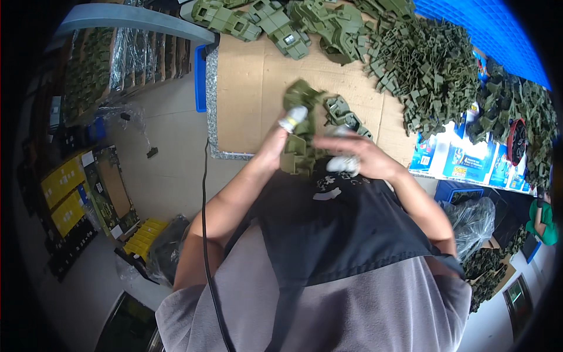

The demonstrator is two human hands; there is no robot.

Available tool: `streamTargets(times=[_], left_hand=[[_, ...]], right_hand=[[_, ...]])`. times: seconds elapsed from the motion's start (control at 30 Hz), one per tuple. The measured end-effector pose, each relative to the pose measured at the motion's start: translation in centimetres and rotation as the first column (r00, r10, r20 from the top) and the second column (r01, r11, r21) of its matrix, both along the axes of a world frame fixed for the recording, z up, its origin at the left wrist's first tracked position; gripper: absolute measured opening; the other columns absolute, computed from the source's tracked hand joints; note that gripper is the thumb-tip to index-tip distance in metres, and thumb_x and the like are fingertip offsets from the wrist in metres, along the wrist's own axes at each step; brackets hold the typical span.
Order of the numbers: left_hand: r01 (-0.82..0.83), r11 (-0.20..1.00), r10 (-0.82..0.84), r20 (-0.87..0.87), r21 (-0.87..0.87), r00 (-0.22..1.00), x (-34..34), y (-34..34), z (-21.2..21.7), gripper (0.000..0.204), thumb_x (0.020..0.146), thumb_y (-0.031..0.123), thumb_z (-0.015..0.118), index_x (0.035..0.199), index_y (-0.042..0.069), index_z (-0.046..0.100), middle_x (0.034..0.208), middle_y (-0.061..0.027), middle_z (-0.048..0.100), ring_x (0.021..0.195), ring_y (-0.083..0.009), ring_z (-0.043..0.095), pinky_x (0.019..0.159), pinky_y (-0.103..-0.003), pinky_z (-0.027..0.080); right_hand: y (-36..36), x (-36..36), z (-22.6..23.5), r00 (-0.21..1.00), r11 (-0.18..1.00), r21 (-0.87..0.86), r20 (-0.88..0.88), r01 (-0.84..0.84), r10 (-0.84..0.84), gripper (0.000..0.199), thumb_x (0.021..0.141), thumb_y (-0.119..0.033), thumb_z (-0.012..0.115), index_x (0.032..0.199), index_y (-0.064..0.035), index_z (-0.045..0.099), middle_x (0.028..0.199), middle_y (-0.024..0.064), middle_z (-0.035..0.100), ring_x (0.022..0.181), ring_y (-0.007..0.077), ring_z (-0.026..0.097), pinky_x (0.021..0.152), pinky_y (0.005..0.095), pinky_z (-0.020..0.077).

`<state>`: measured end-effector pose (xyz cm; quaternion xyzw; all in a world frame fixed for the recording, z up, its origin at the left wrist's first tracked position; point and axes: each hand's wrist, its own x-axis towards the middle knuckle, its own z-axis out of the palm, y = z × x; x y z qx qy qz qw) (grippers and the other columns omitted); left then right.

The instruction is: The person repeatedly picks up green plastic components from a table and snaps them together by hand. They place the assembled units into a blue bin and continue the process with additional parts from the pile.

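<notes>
My left hand (275,144), with a white covering on its thumb, is closed on an olive-green moulded plastic part (298,154). The part is held upright above the near edge of the cardboard, its top blurred by motion. My right hand (370,155) is just right of it, with white coverings on some fingertips. Its fingers are stretched out and apart, somewhat smeared, and no object shows in them. Beyond that hand, a second green plastic part (341,111) lies on the cardboard.
The cardboard sheet (240,88) covers the tabletop. Several large green parts (281,38) lie along its far side. A heap of small green pieces (425,73) stands at the right, before a blue crate (487,29). A black cable (204,223) hangs on my left.
</notes>
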<state>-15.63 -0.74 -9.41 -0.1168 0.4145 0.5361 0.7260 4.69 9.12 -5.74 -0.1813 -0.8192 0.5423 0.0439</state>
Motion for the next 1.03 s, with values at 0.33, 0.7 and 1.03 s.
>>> streamTargets(times=[0.33,0.7,1.03], left_hand=[[0.072,0.944,0.082,-0.44,0.321,0.894,-2.4,1.2,-0.5,0.056,0.088,0.019,0.055,0.134,0.018,0.022,0.112,-0.0078,0.046,0.093,-0.0301,0.06,0.077,-0.042,0.054],[-0.131,0.932,0.302,-0.523,0.338,0.797,1.2,1.5,2.9,0.064,0.076,0.007,0.068,0.126,0.008,0.029,0.11,-0.0088,0.052,0.094,-0.0156,0.056,0.076,-0.029,0.05],[-0.349,0.758,0.645,-0.712,0.551,0.278,1.4,-1.0,0.2,0.107,0.067,0.027,0.077,0.14,0.007,0.001,0.141,-0.0174,0.017,0.124,-0.0289,0.029,0.099,-0.04,0.03]], right_hand=[[-0.9,2.1,-1.1,0.809,0.756,-0.295,0.147,0.585,-0.569,0.066,0.08,-0.013,0.062,0.138,-0.008,0.031,0.126,0.0237,0.045,0.116,0.0314,0.046,0.097,0.0359,0.0373],[-2.5,-3.8,2.6,0.982,0.976,0.121,0.029,0.181,-0.186,0.073,0.083,-0.023,0.058,0.141,-0.0064,0.018,0.133,0.0228,0.039,0.116,0.0321,0.046,0.098,0.0355,0.0354],[2.9,-1.0,-5.3,0.976,0.667,-0.713,0.13,0.216,-0.176,0.043,0.092,-0.025,0.048,0.132,-0.0131,0.04,0.127,0.009,0.047,0.113,0.025,0.048,0.094,0.035,0.0422]])
